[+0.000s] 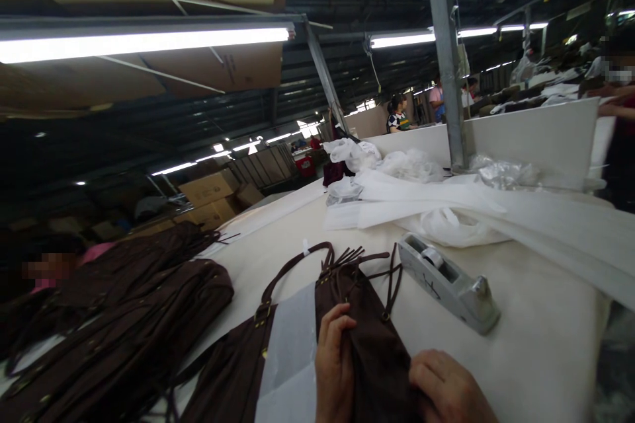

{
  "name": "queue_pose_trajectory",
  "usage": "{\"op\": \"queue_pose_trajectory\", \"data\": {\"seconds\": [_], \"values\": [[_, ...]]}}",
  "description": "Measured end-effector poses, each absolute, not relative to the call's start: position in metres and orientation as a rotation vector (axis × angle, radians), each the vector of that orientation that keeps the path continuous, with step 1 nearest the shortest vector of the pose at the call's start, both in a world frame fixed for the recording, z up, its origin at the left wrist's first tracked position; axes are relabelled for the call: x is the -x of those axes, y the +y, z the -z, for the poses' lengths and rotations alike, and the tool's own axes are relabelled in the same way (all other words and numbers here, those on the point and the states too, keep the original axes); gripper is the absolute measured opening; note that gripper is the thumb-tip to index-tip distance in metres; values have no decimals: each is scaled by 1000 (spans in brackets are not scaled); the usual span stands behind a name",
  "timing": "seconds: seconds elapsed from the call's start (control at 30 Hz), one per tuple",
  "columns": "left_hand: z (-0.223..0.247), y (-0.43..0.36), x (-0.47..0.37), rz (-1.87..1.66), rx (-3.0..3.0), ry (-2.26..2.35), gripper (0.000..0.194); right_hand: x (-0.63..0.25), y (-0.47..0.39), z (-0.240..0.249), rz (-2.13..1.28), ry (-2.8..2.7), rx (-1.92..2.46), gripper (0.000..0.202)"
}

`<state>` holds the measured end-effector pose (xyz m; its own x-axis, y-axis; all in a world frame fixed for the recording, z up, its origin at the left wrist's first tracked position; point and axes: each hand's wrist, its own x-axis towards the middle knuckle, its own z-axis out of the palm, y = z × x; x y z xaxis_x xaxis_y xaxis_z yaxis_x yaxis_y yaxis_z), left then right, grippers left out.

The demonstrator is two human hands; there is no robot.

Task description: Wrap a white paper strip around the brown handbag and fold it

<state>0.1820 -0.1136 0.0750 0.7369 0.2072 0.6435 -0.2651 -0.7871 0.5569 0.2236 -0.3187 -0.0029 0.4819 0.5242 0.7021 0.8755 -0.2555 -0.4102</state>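
Note:
A dark brown fabric bag (372, 344) with a thin buckled strap and fringed cords lies on the pale table in front of me. A strip of white paper or foam sheet (290, 350) lies across it. My left hand (337, 360) is beside this sheet, its bent fingers gripping a fold of the brown fabric. At the bag's right edge, my right hand (446, 383) is closed with fingertips curled on the cloth; its lower part runs out of view. A grey tape dispenser (449, 284) sits on the table to the right of the bag.
More brown bags (124, 317) are piled at the left. Long white foam sheets (446, 201) and clear plastic bags (407, 165) cover the table's far side. A metal post (446, 53) rises beside a low white partition (533, 142). Several people work farther off.

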Motion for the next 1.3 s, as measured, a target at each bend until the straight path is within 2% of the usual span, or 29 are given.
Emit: {"op": "queue_pose_trajectory", "data": {"seconds": [0.2, 0.7, 0.8, 0.93, 1.1, 1.3], "values": [[-74, -110, -182, -956, -2279, -33, 16, -220, -322, -11, 755, -1131, 1958, 15], [-76, -110, -182, -980, -2234, 1, 15, -220, -326, -6, 668, -1320, 1746, 21], [-76, -112, -181, -946, -2229, -1, 15, -223, -326, 3, 542, -1266, 1747, 18], [-78, -114, -181, -921, -2236, -35, 16, -226, -322, 7, 293, -1212, 1771, 28], [-80, -111, -181, -893, -2245, -89, 16, -225, -324, -24, -121, -1165, 1496, 13], [-79, -114, -180, -858, -2227, -55, 17, -243, -326, -48, -213, -1111, 1556, 13]]}}
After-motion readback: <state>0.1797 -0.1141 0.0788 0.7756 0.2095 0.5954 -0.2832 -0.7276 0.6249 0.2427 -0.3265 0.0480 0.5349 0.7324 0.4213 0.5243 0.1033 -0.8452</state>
